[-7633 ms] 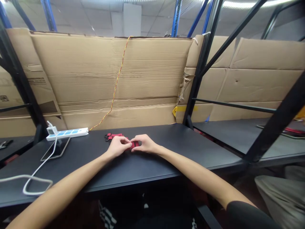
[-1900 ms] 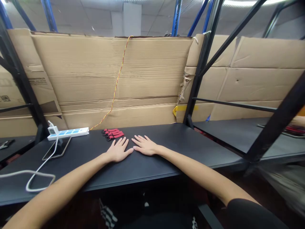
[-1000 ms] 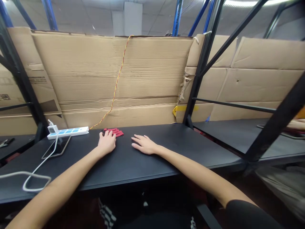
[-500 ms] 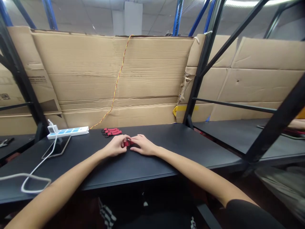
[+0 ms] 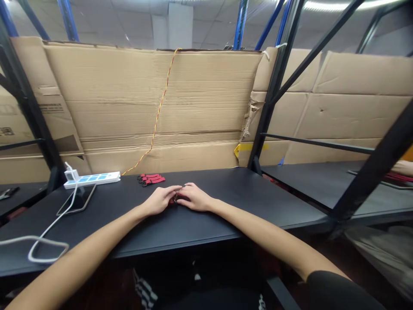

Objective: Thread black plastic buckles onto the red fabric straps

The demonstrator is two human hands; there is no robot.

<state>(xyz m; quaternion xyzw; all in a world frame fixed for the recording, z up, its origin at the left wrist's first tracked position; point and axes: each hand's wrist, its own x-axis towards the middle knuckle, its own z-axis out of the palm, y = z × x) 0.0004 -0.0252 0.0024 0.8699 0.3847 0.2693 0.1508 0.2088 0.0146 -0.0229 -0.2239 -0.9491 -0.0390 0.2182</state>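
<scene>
- Left of the hands, at about 9 o'clock, a phone (image 5: pixel 76 199) lies flat on the black table (image 5: pixel 206 226), with a white cable (image 5: pixel 58 217) running from beside it toward the near edge, where it loops. Just behind sits a white power strip (image 5: pixel 92 180).
- At about 11 o'clock from the hands, a row of red straps (image 5: pixel 151 179) with black clips lies side by side, long axes running nearly left to right. The left hand is nearer to them.
- Left hand (image 5: pixel 158 200): low and nearly flat, fingers stretched rightward, almost closed together. Whether it has hold of anything, I cannot tell.
- Between the hands, a small red piece (image 5: pixel 174 200) sits on the table, almost hidden. Its long axis cannot be made out. Both hands are about equally near, touching it or just beside it.
- Right hand (image 5: pixel 195 197): fingers lightly curled leftward over the red piece. Any grip is hidden.
- Behind the table, a cardboard wall (image 5: pixel 97 94) carries a twisted red-and-yellow wire (image 5: pixel 157 116).
- At about 3 o'clock, on a neighbouring bench (image 5: pixel 306 189), another person's forearm (image 5: pixel 403 168) lies at the frame's edge.
</scene>
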